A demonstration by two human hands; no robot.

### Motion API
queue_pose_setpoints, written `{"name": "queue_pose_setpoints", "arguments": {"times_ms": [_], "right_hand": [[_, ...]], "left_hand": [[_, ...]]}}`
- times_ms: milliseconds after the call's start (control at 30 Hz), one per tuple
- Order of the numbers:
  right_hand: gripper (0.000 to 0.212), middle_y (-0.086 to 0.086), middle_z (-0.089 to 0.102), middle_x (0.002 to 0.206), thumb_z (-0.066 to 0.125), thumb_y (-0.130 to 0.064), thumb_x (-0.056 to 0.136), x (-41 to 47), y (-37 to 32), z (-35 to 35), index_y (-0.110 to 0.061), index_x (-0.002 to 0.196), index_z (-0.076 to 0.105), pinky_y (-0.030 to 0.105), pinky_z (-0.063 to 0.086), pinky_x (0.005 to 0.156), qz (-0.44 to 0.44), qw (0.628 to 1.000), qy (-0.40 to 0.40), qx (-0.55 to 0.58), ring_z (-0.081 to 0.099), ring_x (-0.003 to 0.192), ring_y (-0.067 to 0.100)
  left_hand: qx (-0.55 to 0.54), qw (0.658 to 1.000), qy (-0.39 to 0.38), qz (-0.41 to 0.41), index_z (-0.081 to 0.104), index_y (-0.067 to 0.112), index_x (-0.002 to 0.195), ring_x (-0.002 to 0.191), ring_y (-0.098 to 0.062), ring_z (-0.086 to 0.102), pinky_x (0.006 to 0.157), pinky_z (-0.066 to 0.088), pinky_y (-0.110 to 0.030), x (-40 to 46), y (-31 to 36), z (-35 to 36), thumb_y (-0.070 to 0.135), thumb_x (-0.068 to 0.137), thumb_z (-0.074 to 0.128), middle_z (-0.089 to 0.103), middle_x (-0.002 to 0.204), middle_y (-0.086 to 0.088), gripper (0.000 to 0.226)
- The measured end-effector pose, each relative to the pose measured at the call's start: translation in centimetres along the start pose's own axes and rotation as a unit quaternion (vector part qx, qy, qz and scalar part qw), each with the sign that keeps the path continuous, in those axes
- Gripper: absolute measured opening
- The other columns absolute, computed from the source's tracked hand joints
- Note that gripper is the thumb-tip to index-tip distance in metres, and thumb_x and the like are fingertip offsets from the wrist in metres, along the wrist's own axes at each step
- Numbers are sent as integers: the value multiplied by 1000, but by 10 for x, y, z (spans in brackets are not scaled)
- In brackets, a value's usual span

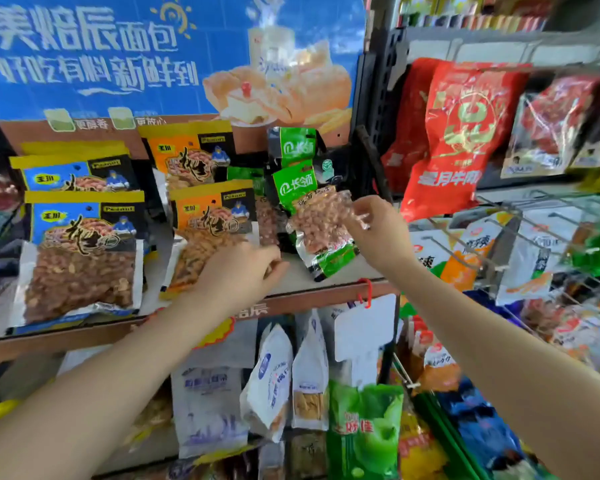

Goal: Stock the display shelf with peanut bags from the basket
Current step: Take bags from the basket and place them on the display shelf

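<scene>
On the display shelf [326, 277] lean rows of peanut bags: blue-labelled ones [80, 244] at the left, orange-labelled ones [208, 216] in the middle, green-labelled ones [297, 147] at the right. My right hand [378, 230] pinches the right edge of a green-labelled peanut bag [321, 225] that stands tilted at the front of the green row. My left hand [246, 268] rests on the lower part of the front orange bag, fingers curled against it. The basket is out of view.
A blue bread poster [118, 57] backs the shelf. Red snack bags [465, 133] hang on wire hooks at the right. White pouches [274, 375] and a green bag [364, 431] hang below the shelf edge. A red ring [366, 292] with a white tag dangles there.
</scene>
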State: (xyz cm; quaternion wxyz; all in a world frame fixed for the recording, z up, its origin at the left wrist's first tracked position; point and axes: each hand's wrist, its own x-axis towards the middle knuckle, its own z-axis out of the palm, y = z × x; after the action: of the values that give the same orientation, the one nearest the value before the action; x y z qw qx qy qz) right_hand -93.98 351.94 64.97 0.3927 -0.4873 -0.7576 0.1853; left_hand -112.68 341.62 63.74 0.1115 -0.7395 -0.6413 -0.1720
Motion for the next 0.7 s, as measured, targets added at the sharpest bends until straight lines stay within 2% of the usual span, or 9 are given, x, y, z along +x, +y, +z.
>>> {"name": "queue_pose_setpoints", "arguments": {"times_ms": [100,167,267,333,367,467,500,600,700], "right_hand": [[17,8,62,85,57,-18,87,-50,0,-15,-5,97,63,27,38,69,-7,999,16,-36,55,78,23],[17,8,64,79,57,-17,87,-88,5,-22,-4,96,63,30,40,66,2,998,11,-67,55,72,24],[17,8,64,76,58,-19,86,-152,24,-34,-6,97,62,38,47,68,36,993,12,-113,58,73,29],[18,4,60,73,58,-22,86,-196,45,-48,-8,96,62,40,48,66,105,986,0,-129,56,70,27],[18,5,61,73,57,-23,86,-219,60,-56,-9,96,61,41,50,66,145,979,-9,-143,58,70,27],[13,4,59,73,57,-23,86,-289,107,-77,-11,90,61,41,52,70,245,955,-52,-161,56,70,25],[12,4,58,73,57,-21,86,-312,122,-84,-10,88,61,38,51,71,277,946,-63,-156,55,71,23],[13,13,64,82,55,-22,88,-381,165,-103,-10,86,60,33,43,69,371,912,-99,-146,61,78,27],[20,14,69,99,51,-24,89,-444,205,-127,-7,98,59,33,46,72,458,870,-114,-143,63,91,31]], "left_hand": [[-12,995,12,103,58,11,63,42,-26,54,34,18,-17,-28,18,-2,24,85,48,50,46,-4,28],[-52,988,-8,144,60,11,69,47,-28,56,37,12,-16,-44,37,5,29,87,42,57,53,-6,31],[-98,974,-92,180,61,14,92,72,-29,62,39,24,-24,-62,70,31,30,92,44,66,80,-6,23],[-128,957,-161,206,58,14,97,79,-30,62,49,43,-33,-73,97,55,29,92,46,65,86,-7,20],[-134,947,-196,216,56,14,95,77,-30,61,55,48,-37,-78,112,67,29,92,46,64,85,-8,19],[-134,913,-298,246,49,15,82,71,-27,56,61,50,-40,-98,155,109,30,92,45,55,73,-2,19],[-126,901,-323,260,49,14,83,73,-28,56,64,51,-40,-104,171,123,30,92,45,55,75,-2,19],[-110,877,-361,299,56,14,98,94,-31,59,71,48,-37,-124,222,164,29,89,47,64,100,-11,20],[-109,847,-400,334,56,14,104,104,-31,57,80,49,-40,-140,284,199,29,89,48,62,111,-12,23]]}}
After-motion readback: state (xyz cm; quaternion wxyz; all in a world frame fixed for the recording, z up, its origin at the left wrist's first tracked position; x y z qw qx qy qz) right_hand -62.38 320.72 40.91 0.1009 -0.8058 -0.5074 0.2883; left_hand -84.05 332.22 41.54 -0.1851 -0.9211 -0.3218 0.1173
